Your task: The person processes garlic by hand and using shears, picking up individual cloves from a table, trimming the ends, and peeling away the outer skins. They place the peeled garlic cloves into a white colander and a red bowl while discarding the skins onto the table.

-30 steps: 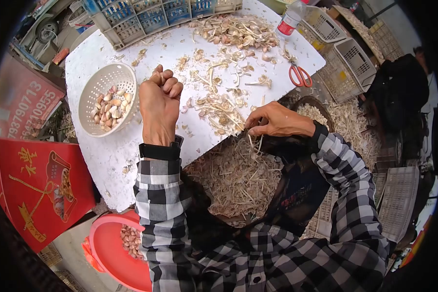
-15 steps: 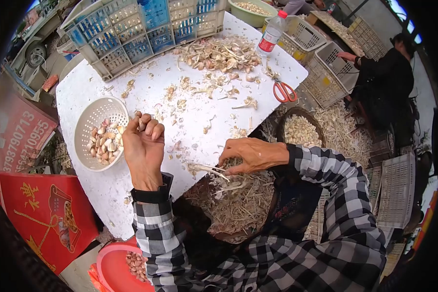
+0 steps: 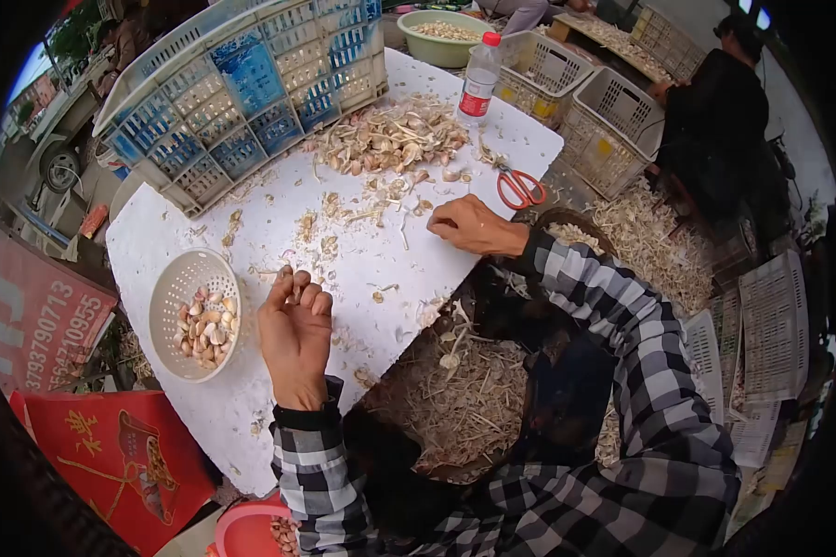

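My left hand [image 3: 295,334] is palm up above the white table, its fingers curled in around something small that I cannot make out. Just left of it stands a white colander [image 3: 164,320] with garlic cloves [image 3: 206,330] inside. My right hand [image 3: 476,226] hovers over the table's right side, fingers loosely bent, with nothing visible in them. Beyond it lies a pile of garlic [image 3: 390,139] with stalks and skins. Red-handled scissors [image 3: 520,189] rest near the right edge. Below the table edge, a dry garlic stalk [image 3: 452,345] shows above a container of scraps [image 3: 464,404].
A blue-stained plastic crate [image 3: 251,88] occupies the table's far left. A red-capped bottle [image 3: 479,82] stands behind the pile. Crates [image 3: 613,130] and a green basin [image 3: 444,39] of cloves are beyond. A person in black [image 3: 720,107] sits at right. A red bag [image 3: 111,455] is at left.
My right hand has let go of the garlic stalk and moved up over the table toward the pile. My left hand stays curled, now a little farther from the colander. The camera view has shifted.
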Available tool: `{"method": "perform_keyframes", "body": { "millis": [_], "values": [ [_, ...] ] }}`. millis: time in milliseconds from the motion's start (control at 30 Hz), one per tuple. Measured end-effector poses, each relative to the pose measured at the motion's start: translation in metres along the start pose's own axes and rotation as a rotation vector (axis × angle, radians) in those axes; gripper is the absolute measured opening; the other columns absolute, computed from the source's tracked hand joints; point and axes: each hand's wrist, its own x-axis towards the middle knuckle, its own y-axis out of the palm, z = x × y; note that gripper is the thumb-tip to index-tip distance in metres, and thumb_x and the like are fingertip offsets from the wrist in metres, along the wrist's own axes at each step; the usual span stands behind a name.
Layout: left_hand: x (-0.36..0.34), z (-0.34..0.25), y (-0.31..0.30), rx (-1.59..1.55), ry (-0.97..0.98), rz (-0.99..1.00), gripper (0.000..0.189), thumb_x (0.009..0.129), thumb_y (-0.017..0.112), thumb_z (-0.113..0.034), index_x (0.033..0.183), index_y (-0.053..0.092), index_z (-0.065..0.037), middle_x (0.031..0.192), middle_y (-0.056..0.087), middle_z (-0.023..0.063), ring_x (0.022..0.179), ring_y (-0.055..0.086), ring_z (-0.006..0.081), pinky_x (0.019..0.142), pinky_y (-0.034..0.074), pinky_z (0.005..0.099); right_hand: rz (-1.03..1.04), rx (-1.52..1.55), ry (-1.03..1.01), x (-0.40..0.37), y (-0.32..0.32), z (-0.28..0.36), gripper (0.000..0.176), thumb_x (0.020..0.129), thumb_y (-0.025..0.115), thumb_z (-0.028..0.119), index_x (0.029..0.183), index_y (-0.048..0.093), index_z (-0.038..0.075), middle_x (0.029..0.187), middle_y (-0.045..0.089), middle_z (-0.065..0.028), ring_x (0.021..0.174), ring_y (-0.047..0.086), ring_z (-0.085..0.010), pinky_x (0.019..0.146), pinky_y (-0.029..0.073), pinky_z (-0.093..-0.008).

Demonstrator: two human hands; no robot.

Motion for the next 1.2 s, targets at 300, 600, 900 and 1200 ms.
{"method": "perform_keyframes", "body": {
  "millis": [300, 600, 900, 1200],
  "values": [
    [0.018, 0.034, 0.004, 0.230, -0.132, -0.070, 0.027, 0.088, 0.057, -0.012, 0.111, 0.048, -0.001, 0.094, 0.055, 0.0094, 0.081, 0.054, 0.0187, 0.074, 0.047, 0.0317, -0.233, -0.257, -0.181, 0.067, 0.013, -0.064, 0.011, 0.074, 0.061, 0.005, 0.079, 0.061, -0.006, 0.076, 0.060, -0.0234, 0.074, 0.061, -0.0374, 0.067, 0.049, -0.0414],
    [0.029, 0.073, 0.004, 0.322, -0.214, -0.118, 0.029, 0.095, 0.045, -0.017, 0.117, 0.044, 0.002, 0.105, 0.052, 0.0173, 0.092, 0.055, 0.0287, 0.080, 0.049, 0.0379, 0.097, 1.001, 0.405, 0.022, -0.016, -0.004, 0.040, 0.087, 0.066, 0.021, 0.116, 0.053, -0.004, 0.094, 0.062, -0.0085, 0.083, 0.062, -0.0143, 0.074, 0.053, -0.0260],
    [0.036, 0.085, 0.003, 0.258, -0.289, -0.043, 0.029, 0.097, 0.041, -0.013, 0.120, 0.041, 0.004, 0.099, 0.050, 0.0158, 0.079, 0.050, 0.0210, 0.067, 0.047, 0.0296, -0.295, 0.098, 0.307, 0.031, -0.038, -0.036, 0.026, 0.083, 0.055, 0.013, 0.101, 0.066, -0.002, 0.080, 0.066, -0.0136, 0.074, 0.065, -0.0212, 0.067, 0.051, -0.0343],
    [0.035, 0.073, 0.006, 0.163, -0.216, -0.120, 0.035, 0.096, 0.041, -0.017, 0.121, 0.037, 0.007, 0.110, 0.046, 0.0212, 0.095, 0.051, 0.0300, 0.083, 0.049, 0.0388, -0.158, -0.249, 0.093, 0.046, -0.018, -0.091, 0.028, 0.077, 0.062, 0.019, 0.090, 0.063, -0.006, 0.077, 0.064, -0.0220, 0.070, 0.063, -0.0337, 0.065, 0.049, -0.0417]
  ]
}}
